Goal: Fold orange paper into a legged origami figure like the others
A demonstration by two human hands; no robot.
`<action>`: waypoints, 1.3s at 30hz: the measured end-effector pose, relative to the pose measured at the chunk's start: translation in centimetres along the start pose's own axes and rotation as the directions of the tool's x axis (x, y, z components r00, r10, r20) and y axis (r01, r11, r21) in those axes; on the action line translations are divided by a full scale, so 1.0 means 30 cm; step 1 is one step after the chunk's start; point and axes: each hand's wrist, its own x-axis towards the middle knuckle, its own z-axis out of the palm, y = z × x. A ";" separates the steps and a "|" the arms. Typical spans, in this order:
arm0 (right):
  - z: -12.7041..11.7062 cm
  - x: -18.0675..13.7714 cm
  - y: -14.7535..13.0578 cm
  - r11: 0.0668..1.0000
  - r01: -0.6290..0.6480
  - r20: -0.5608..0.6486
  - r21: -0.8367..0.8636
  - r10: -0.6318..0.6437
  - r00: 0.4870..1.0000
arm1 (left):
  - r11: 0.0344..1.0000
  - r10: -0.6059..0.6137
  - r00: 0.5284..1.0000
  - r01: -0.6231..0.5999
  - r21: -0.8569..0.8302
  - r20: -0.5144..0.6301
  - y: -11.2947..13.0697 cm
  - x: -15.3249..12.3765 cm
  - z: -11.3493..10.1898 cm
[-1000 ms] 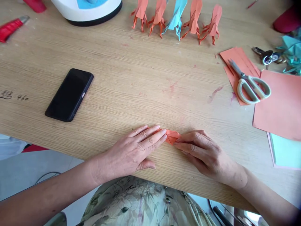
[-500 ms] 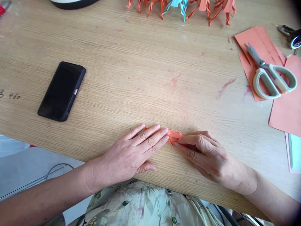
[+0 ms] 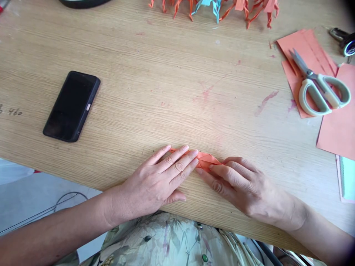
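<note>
**Item 1, fingers.** L hand [image 3: 155,181]: fingers [image 3: 180,162] straight, held close together, lying flat on the L end of the folded orange paper [image 3: 206,159]; thumb tucked near the tabletop's near edge. R hand [image 3: 241,184]: fingers [image 3: 222,175] stretched out side by side, pressing down on the R end of the paper; thumb hidden. Fingertips of both hands nearly meet over the middle.

**Item 2, folded orange paper.** Small, flat, pointed strip. Lies on the tabletop [image 3: 166,74] close to its near edge, in front of the person's body. Only the far edge and mid section show btw. the hands.

**Item 3, free room.** Wide bare wood beyond the hands, w/ faint red smears at centre. Little room on the near side, as the edge runs just below both wrists.

**Item 4, L side.** Black phone [image 3: 71,106], face up, set at a slant, well apart from the L hand. Pencil marks [image 3: 12,111] near the L edge.

**Item 5, R side.** Scissors [image 3: 318,90], blades closed, resting on cut orange sheets [image 3: 305,48]. Larger orange sheet [image 3: 337,129] touches them and is cut off at the frame edge. Pale green sheet [image 3: 346,177] sits nearer, partly out of view. Metal object [image 3: 344,40] at the far R corner, too small to tell.

**Item 6, far edge.** Row of folded paper figures [image 3: 213,5], orange w/ one blue, only the legs in view. Dark rim of a round object [image 3: 83,3] at far L.
</note>
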 end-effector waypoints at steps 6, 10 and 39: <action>0.005 0.001 -0.016 0.991 0.027 0.008 -0.132 -0.027 1.000 | 1.000 0.000 1.000 0.000 -0.006 0.007 -0.001 -0.002 0.006; 0.003 0.000 -0.016 0.987 0.041 0.021 -0.154 -0.038 0.999 | 1.000 0.000 1.000 0.000 -0.010 0.013 -0.003 -0.005 0.008; 0.011 0.012 -0.064 0.985 -0.054 -0.040 -0.164 0.048 0.998 | 1.000 -0.007 1.000 0.007 -0.021 -0.025 0.000 -0.004 0.012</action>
